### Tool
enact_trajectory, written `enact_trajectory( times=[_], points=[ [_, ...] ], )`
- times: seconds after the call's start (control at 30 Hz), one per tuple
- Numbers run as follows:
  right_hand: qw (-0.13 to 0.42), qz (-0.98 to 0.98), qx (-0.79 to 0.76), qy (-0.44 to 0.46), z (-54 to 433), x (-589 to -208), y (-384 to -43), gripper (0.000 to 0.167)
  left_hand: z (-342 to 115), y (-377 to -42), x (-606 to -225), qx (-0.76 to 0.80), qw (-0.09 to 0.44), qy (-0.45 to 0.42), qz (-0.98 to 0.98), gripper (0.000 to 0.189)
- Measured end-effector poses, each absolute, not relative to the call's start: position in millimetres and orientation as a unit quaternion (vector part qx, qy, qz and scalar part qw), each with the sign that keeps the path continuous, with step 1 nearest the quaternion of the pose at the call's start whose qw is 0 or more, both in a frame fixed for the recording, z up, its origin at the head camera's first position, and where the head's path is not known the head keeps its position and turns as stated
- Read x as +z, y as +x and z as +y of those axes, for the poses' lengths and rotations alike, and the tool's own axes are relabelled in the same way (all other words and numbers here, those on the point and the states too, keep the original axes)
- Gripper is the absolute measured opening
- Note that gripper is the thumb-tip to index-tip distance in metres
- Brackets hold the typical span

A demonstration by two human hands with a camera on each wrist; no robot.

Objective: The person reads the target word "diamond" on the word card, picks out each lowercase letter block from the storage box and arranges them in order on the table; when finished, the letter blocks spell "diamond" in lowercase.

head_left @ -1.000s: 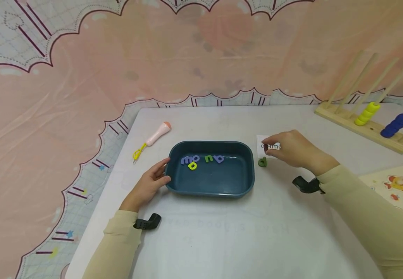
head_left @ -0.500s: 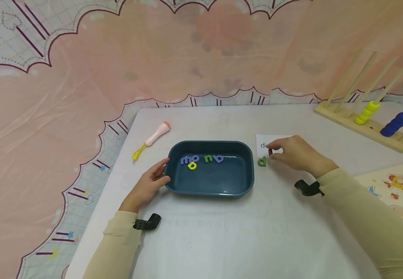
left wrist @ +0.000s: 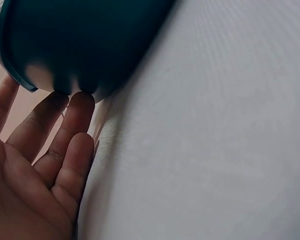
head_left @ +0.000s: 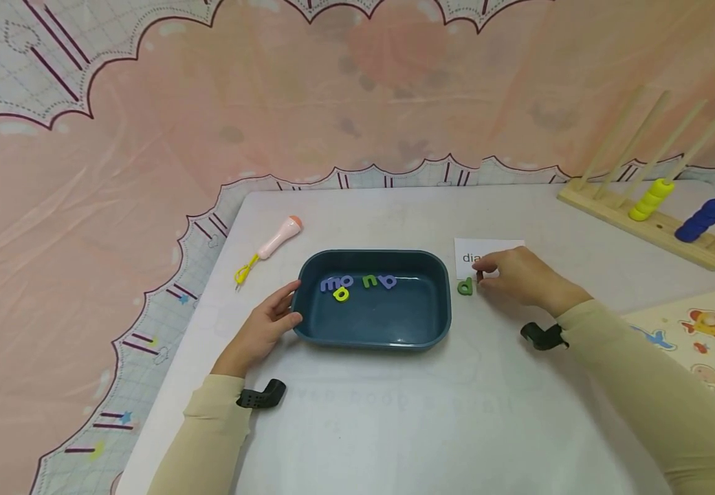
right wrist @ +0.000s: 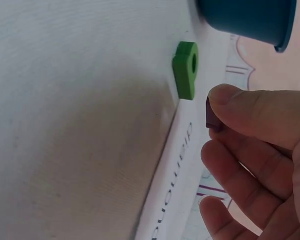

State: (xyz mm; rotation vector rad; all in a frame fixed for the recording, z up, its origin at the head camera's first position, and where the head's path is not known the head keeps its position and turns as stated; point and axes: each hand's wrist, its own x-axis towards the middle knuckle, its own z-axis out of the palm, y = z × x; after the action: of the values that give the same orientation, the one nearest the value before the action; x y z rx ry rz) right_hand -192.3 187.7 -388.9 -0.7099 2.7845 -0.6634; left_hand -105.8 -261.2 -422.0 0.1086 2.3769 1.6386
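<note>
In the head view a dark teal tray (head_left: 372,323) holds several foam-like letters: a purple m (head_left: 330,284), a purple o (head_left: 348,280), a yellow letter (head_left: 341,294), a green n (head_left: 369,280) and a purple letter (head_left: 387,281). My left hand (head_left: 260,331) touches the tray's left end, fingertips against its outer wall (left wrist: 55,45). Between thumb and index finger my right hand (head_left: 527,278) pinches a small dark reddish-brown piece (right wrist: 212,114), mostly covered by the thumb. Below it lie a green letter d (head_left: 465,287) and a white card (head_left: 464,247) with a printed word, partly hidden by the hand.
Behind the tray's left end lies a pink-handled tool with a yellow pronged end (head_left: 278,238). A wooden bead abacus (head_left: 645,223) stands at the back right. At the right edge is a cream board with pictures (head_left: 673,316). A patterned pink curtain (head_left: 333,103) hangs behind the table.
My right hand has moved slightly right and down with the small piece, uncovering more of the card's left part and the green d. The left hand has stayed on the tray.
</note>
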Motion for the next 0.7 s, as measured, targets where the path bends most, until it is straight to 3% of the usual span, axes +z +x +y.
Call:
enact_trajectory(
  times=[0.7],
  points=[
    [0.112,0.937,-0.223,-0.244,183.3,-400.0,-191.5,0.028,-262.2,-105.2,-423.8,0.564,0.123,0.037,0.816,0.064]
  ],
)
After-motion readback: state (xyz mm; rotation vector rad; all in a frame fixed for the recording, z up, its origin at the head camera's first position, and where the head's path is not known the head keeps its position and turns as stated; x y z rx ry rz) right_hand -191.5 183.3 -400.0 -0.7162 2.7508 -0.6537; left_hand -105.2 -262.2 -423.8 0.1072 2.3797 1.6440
